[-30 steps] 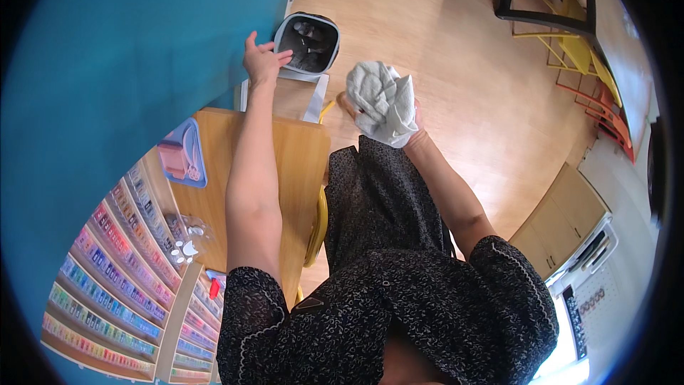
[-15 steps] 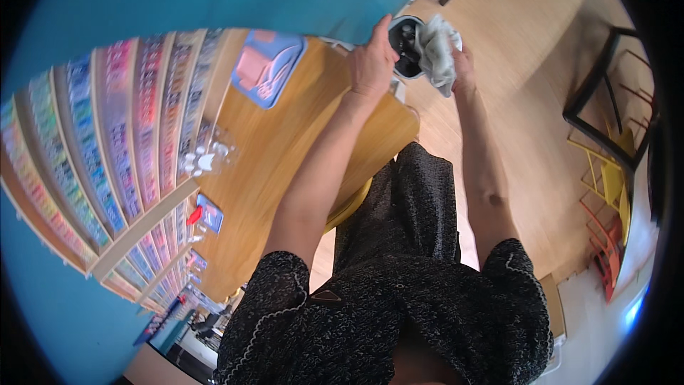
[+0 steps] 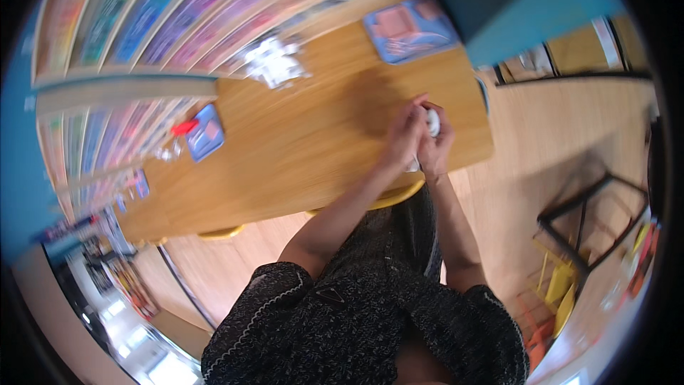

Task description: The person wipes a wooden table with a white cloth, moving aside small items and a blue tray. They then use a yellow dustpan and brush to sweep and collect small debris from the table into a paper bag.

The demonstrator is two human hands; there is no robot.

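Over the right end of the wooden table (image 3: 313, 164), my two hands are pressed together. My left hand (image 3: 406, 135) is closed against the near side of a bunched white cloth (image 3: 433, 122), its fingers overlapping those of the other hand. Wrapped round the cloth from the right is my right hand (image 3: 439, 144). Only a white bulge shows between the fingers, with a pale bit below the palms; the rest is hidden, and motion blurs it.
A blue tray (image 3: 449, 37) with pink pieces lies at the table's far right, another blue tray (image 3: 212, 144) at the left. Shelves of colourful small packs (image 3: 171, 21) line the far side. Yellow chairs (image 3: 402, 196) are tucked under the near edge. A black frame (image 3: 563, 217) stands right.
My left hand has left the dark-lined bin and joined my right hand, which held the spread grey-white cloth. The cloth is now bunched between both hands over the table. My view has turned left.
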